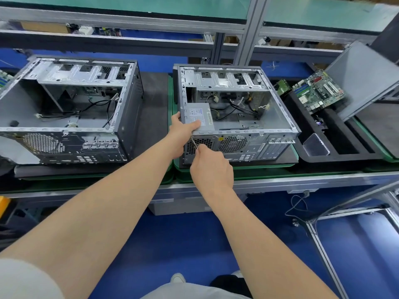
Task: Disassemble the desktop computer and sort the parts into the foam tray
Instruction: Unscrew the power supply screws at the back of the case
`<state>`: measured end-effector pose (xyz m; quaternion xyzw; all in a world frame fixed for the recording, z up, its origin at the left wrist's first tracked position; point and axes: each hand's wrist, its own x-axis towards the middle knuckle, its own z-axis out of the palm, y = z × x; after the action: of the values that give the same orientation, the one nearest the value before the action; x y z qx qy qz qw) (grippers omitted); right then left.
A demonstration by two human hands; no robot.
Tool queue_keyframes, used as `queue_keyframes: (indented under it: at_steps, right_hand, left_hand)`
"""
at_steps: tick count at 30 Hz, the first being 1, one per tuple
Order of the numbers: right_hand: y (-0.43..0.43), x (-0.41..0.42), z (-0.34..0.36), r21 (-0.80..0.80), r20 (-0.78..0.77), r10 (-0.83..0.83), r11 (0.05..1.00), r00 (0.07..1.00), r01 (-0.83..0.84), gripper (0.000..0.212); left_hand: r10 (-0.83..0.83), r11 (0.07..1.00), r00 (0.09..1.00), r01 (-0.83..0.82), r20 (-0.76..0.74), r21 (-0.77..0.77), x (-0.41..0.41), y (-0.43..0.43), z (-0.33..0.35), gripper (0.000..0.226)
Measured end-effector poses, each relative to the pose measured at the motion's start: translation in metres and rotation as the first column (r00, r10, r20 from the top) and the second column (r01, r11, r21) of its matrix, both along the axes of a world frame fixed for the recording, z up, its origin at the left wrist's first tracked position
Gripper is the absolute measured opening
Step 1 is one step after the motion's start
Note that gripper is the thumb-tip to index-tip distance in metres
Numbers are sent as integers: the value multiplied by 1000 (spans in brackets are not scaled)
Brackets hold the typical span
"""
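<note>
An open desktop case (278,117) lies on its side in the middle of the bench, rear panel toward me. A grey power supply (199,116) sits in its near left corner. My left hand (183,128) grips that corner of the case, thumb on the power supply's label. My right hand (212,167) holds a thin screwdriver (194,143) whose tip meets the rear panel by the honeycomb vent. Loose cables lie inside the case. To the right, the black foam tray (336,145) holds a green motherboard (318,91).
A second, stripped case (71,108) lies to the left on its own pad. A grey side panel (364,80) leans at the right behind the tray. An aluminium frame and shelf run along the back. The bench's metal front rail (302,182) crosses below the cases.
</note>
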<state>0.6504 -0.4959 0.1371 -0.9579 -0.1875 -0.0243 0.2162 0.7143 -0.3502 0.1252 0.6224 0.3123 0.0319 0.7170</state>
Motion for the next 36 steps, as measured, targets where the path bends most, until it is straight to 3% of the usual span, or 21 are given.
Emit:
queue_keyframes:
  at_steps: [3, 5, 7, 9, 12, 15, 18, 20, 23, 26, 28, 30, 32, 34, 36]
  right_hand:
    - [-4, 4, 1, 159, -110, -42, 985, 993, 59, 35]
    - [-4, 9, 4, 321, -391, -45, 929, 919, 182, 45]
    - [-3, 13, 8, 435, -740, 58, 800, 670, 412, 47]
    - [-7, 14, 11, 479, -864, 262, 689, 429, 544, 40]
    - [-16, 14, 9, 552, -797, 563, 532, 218, 642, 26]
    - [-21, 8, 3, 481, -643, 765, 365, 39, 797, 22]
    - [-15, 0, -2, 322, -436, 899, 189, -32, 928, 25]
    - [-11, -1, -2, 267, -401, 916, 133, -16, 954, 25]
    - [-6, 0, 2, 321, -527, 849, 156, 39, 934, 22]
    - [-2, -1, 4, 491, -762, 607, 313, 226, 813, 18]
    - [1, -2, 4, 565, -825, 346, 494, 446, 661, 19]
    - [2, -5, 5, 552, -661, 93, 732, 744, 399, 24]
    - [2, -8, 3, 370, -338, 0, 920, 941, 133, 24]
    - [3, -10, 0, 144, -109, -37, 988, 993, 52, 19]
    - [5, -12, -3, 34, 26, -64, 997, 998, 63, 13]
  left_hand:
    - [7, 1000, 1000, -7, -2, -1, 0, 1, -1, 92]
    - [10, 1000, 1000, -9, -5, 2, 0, 1, -1, 92]
    - [10, 1000, 1000, -10, 0, 1, 0, 1, -1, 92]
    - [14, 1000, 1000, -14, 11, -5, 1, 1, -2, 93]
    - [19, 1000, 1000, -18, 21, -15, 1, 1, -3, 92]
    - [14, 1000, 1000, -14, 24, -18, 1, 2, -4, 91]
    - [13, 1000, 1000, -12, 20, -6, 1, 3, -4, 90]
    - [10, 1000, 1000, -10, 12, 0, 1, 3, -4, 90]
    - [14, 1000, 1000, -14, 2, 15, 2, 3, -5, 90]
    - [19, 1000, 1000, -19, 13, -12, 3, 2, -5, 90]
    - [18, 1000, 1000, -18, 10, -23, 2, 2, -5, 91]
    - [11, 1000, 1000, -11, 0, -8, 2, 2, -4, 91]
    - [7, 1000, 1000, -7, -5, 7, 2, 2, -3, 90]
    - [6, 1000, 1000, -6, -5, 2, 2, 2, -3, 89]
    - [4, 1000, 1000, -4, -7, 3, 2, 1, -3, 89]
